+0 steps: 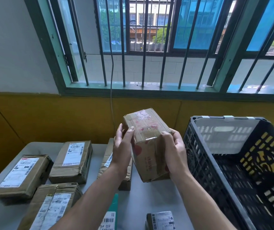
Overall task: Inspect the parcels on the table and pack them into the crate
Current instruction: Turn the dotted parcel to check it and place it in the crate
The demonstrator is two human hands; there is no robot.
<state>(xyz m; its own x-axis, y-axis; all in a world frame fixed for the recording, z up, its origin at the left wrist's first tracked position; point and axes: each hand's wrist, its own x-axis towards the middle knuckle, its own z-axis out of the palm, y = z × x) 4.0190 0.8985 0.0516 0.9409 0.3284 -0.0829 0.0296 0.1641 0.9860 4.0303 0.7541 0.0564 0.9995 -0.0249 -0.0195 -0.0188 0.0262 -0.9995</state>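
I hold a taped brown cardboard parcel with red print (147,141) up in the air above the table, tilted on end. My left hand (122,147) grips its left side, thumb on the front. My right hand (174,151) grips its right side, fingers curled round the edge. A black plastic crate (204,163) stands just to the right; I see no parcels in the part of it that shows. Several labelled brown parcels lie on the grey table (143,196) to the left, among them one (72,161) at the back and one (23,176) at the far left.
Another parcel (50,206) lies at the front left, and one (126,176) lies under my left forearm. A small labelled package (162,220) and a green-edged one (111,214) sit at the near edge. A yellow wall and barred window stand behind the table.
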